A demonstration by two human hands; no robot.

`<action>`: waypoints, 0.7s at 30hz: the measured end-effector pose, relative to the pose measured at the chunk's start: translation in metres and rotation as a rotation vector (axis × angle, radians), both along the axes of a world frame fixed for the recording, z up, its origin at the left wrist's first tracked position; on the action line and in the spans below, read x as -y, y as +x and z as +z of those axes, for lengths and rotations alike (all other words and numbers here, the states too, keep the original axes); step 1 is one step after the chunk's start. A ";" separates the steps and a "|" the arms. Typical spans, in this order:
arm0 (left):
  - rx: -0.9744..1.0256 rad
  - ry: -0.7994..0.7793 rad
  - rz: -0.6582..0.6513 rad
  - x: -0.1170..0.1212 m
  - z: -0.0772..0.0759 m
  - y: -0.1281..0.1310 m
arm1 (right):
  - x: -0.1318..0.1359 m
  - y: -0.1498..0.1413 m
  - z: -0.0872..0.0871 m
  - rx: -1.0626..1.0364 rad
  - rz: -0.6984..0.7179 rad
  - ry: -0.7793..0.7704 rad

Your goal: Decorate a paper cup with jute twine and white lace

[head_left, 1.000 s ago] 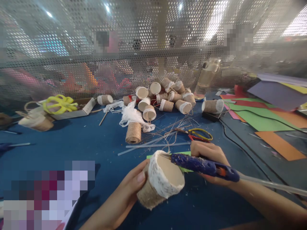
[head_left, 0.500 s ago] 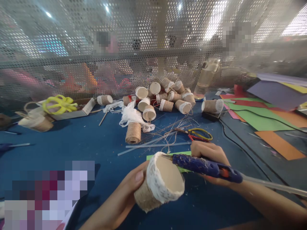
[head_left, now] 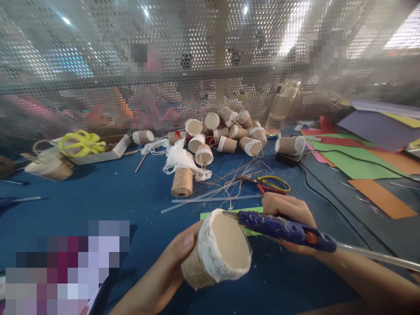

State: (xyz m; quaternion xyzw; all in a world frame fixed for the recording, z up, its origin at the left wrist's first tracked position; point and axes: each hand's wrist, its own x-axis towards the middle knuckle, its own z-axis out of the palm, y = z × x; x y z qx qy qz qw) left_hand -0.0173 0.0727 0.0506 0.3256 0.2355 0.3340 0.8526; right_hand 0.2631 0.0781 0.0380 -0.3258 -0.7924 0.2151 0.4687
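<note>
My left hand [head_left: 170, 262] grips a twine-wrapped paper cup [head_left: 215, 249] with white lace round its rim, tilted so the mouth faces me. My right hand [head_left: 288, 216] is closed on a blue hot glue gun [head_left: 282, 229], its nozzle touching the cup's upper rim. A clear glue stick [head_left: 377, 258] sticks out of the gun's back toward the right. Under the cup lies a green paper strip [head_left: 252, 218].
A pile of similar wrapped cups [head_left: 229, 131] lies at the back by the perforated metal screen [head_left: 197, 65]. A twine spool [head_left: 182, 182], white ribbon, scissors [head_left: 271, 183], yellow scissors [head_left: 80, 142] on a box, coloured paper sheets [head_left: 361, 157] and a black cable [head_left: 328, 201] surround me.
The cup has turned slightly and dropped a little in my left hand. The glue gun has shifted a little to the right along the rim.
</note>
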 end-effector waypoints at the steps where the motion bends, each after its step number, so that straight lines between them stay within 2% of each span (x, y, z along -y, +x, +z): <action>1: -0.005 0.004 -0.006 0.000 -0.001 -0.001 | -0.001 0.000 0.000 0.017 0.010 -0.002; 10: -0.082 0.030 0.009 0.000 -0.001 -0.001 | 0.002 0.000 0.006 0.003 -0.015 -0.010; 18: -0.063 -0.010 0.019 -0.001 0.001 -0.001 | -0.001 0.000 0.002 0.033 0.018 0.017; 21: -0.081 0.015 0.033 0.000 0.000 -0.001 | 0.000 -0.001 0.002 0.014 -0.014 0.032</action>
